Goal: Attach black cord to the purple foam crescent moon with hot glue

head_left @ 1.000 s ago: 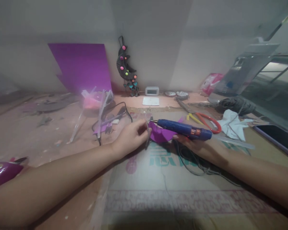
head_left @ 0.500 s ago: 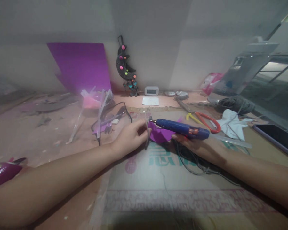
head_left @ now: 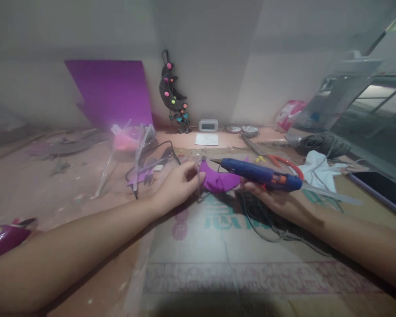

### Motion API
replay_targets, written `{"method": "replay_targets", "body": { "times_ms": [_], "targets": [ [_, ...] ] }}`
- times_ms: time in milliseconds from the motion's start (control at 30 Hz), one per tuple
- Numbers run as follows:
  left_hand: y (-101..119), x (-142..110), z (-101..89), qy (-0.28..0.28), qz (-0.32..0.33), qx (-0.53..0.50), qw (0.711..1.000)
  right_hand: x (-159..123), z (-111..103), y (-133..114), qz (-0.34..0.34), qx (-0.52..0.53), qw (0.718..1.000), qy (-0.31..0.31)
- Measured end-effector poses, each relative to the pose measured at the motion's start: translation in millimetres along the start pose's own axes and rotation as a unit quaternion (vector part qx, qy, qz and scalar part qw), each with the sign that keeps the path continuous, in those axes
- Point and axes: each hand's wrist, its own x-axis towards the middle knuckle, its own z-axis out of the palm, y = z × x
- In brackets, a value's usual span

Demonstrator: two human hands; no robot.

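In my right hand [head_left: 277,200] is a blue glue gun [head_left: 251,169], its metal nozzle pointing left and a clear glue stick sticking out of its back end. My left hand [head_left: 181,182] pinches the left end of a purple crescent cutout [head_left: 221,181], with a thin grey cord [head_left: 199,189] hanging at the fingertips. The nozzle is just right of those fingertips, above the crescent's left tip. Part of the crescent's right side lies behind the glue gun. The fingers of my right hand are partly hidden under the gun.
Orange-handled scissors [head_left: 288,167], a white tissue [head_left: 318,169] and a phone [head_left: 383,191] lie to the right. Behind stand a purple sheet [head_left: 115,92], a decorated dark moon hanging [head_left: 171,94] and a small clock [head_left: 208,125]. Loose grey cord [head_left: 267,237] lies under my right hand.
My right hand has drawn the glue gun to the right, so its nozzle is farther from my left fingertips. My left hand has shifted slightly left with the crescent.
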Motion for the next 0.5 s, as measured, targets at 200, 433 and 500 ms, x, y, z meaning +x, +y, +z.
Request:
{"method": "replay_targets", "body": {
  "times_ms": [200,433,500],
  "targets": [
    [-2.7,5.1,-0.3,-0.008,-0.064,-0.101,0.993,12.5,-11.2,2.0,0.024,0.053,0.994,0.09],
    [-2.0,4.3,1.7,-0.029,-0.069,-0.127,0.989,27.7,-27.0,-0.2,0.024,0.075,0.982,0.171],
    [-1.5,3.8,2.2,-0.033,-0.062,-0.124,0.99,36.9,-29.4,-1.3,0.04,0.074,0.98,0.178]
  ]
}}
